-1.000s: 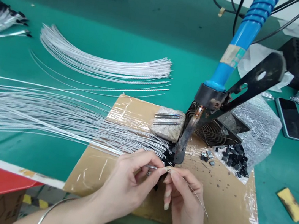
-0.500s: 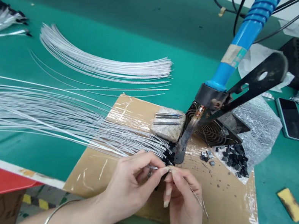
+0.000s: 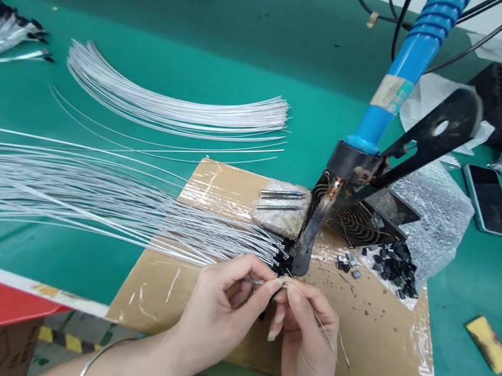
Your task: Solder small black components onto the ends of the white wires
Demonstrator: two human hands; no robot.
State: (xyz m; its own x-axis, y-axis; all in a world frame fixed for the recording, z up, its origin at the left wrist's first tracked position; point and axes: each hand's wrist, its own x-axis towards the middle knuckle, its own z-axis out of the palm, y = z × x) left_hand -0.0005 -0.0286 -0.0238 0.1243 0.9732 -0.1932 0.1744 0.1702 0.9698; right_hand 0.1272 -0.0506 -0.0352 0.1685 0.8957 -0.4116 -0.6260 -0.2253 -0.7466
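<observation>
Two bare hands work with fingertips nearly meeting, just on the wearer's side of the soldering iron (image 3: 380, 117). The left hand (image 3: 220, 310) pinches a slim silvery piece (image 3: 255, 281) between thumb and forefinger; its far end is hidden by the fingers. The right hand (image 3: 310, 338) pinches closed at the same spot on a thin wire (image 3: 343, 349), which trails away to the right of the soldering iron's lower end. Beneath both hands is a cardboard sheet (image 3: 377, 353) on the green desk (image 3: 256, 46). Left of the soldering iron's lower end lie many white cables (image 3: 108, 195) with black ends, and a grey block (image 3: 278, 222) bearing slim metal rods. Right of it, small black pieces (image 3: 397, 266) lie on bubble wrap (image 3: 445, 203), with a smartphone (image 3: 489, 199) farther right. Well left of its handle sits a curved bundle of white cable lengths (image 3: 173, 103).
</observation>
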